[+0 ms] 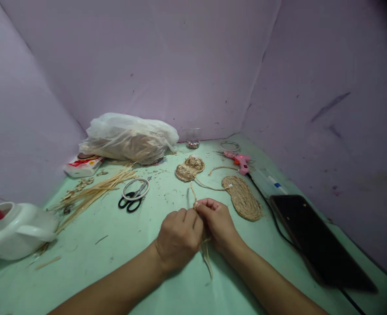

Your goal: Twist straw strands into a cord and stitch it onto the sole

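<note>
My left hand (178,238) and my right hand (218,223) are closed side by side over the green table (141,262), fingertips pinching the same straw braid (193,194). The braid runs up from my fingers toward a coiled straw piece (189,168). Loose straw ends (207,258) hang down between my wrists. An oval coiled straw mat (242,197) lies just right of my right hand, with a braided tail leading toward the coiled piece.
Black scissors (132,199) and a white ring (136,189) lie left of the hands beside a bundle of straw stalks (95,192). A plastic bag (129,139) sits at the back, a pink glue gun (237,159) at back right, a dark phone (314,238) right, a white pot (16,229) left.
</note>
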`<state>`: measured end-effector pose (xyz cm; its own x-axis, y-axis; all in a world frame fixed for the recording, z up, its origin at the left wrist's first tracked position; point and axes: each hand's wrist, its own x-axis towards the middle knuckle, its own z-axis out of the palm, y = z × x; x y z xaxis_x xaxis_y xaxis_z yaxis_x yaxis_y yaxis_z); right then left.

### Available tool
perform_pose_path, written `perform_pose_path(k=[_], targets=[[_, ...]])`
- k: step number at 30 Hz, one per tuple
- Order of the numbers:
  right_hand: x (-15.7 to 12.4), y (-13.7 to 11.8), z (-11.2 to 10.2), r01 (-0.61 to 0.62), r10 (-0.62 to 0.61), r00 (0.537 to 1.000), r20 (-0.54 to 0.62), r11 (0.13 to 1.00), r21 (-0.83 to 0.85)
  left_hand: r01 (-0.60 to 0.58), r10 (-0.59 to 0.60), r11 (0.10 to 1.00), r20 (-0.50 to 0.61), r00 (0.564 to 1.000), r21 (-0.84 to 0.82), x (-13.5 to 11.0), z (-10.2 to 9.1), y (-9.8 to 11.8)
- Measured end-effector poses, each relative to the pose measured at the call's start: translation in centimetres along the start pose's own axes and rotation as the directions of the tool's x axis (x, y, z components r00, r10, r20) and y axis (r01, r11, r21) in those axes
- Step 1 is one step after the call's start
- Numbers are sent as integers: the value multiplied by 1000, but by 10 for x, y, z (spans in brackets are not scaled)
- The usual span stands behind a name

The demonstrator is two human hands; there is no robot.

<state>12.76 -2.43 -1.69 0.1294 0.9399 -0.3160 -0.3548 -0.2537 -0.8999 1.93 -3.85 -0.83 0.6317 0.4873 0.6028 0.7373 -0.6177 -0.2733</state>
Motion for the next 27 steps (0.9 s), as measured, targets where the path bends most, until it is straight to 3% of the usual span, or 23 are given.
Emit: perform_pose_path(k=[5, 7, 8, 9, 10, 11, 12, 13, 14, 15, 18, 23, 27], targets=[[-1, -4, -1, -50, 49, 998, 44, 998, 41, -111, 118, 976, 27, 993, -186, -2, 0, 4], [-1, -5, -1, -48, 45, 998, 54, 998, 52, 30, -16, 922, 39, 999, -386, -1, -4, 0], [0, -6, -2, -46, 43, 997, 57, 998, 53, 176, -159, 852, 76, 984, -494, 2, -6, -3], [0, -6, -2, -44, 41, 997, 59, 998, 46, 355, -325, 728, 160, 932, -587, 4, -9, -7], [0, -6, -2, -40, 38, 997, 61, 999, 31, 538, -486, 549, 279, 828, -640, 8, -11, -11], [0, -5, -2, -34, 33, 997, 65, 999, 11, 710, -580, 317, 464, 670, -629, 12, -12, -16], [0, -5, -2, -27, 28, 997, 73, 1000, -11, 816, -579, 80, 640, 505, -572, 17, -13, -20], [0, -4, -2, -19, 21, 996, 86, 999, -28, 860, -498, -112, 777, 384, -497, 21, -13, -23], [0, -4, -1, -10, 14, 995, 100, 999, -36, 869, -389, -244, 865, 318, -430, 24, -12, -26], [-1, -3, -1, -2, 6, 993, 115, 999, -36, 869, -291, -318, 911, 291, -379, 27, -10, -28], [-2, -1, 0, 3, 4, 987, 164, 999, -37, 877, -153, -340, 940, 305, -339, 28, -5, -31], [1, -5, -4, -18, 47, 987, 157, 982, -186, 893, -128, -209, 916, 380, -399, 25, -2, -41], [3, -11, -8, -70, 116, 978, 171, 965, -254, 902, -105, -159, 916, 388, -401, 23, -1, -49]])
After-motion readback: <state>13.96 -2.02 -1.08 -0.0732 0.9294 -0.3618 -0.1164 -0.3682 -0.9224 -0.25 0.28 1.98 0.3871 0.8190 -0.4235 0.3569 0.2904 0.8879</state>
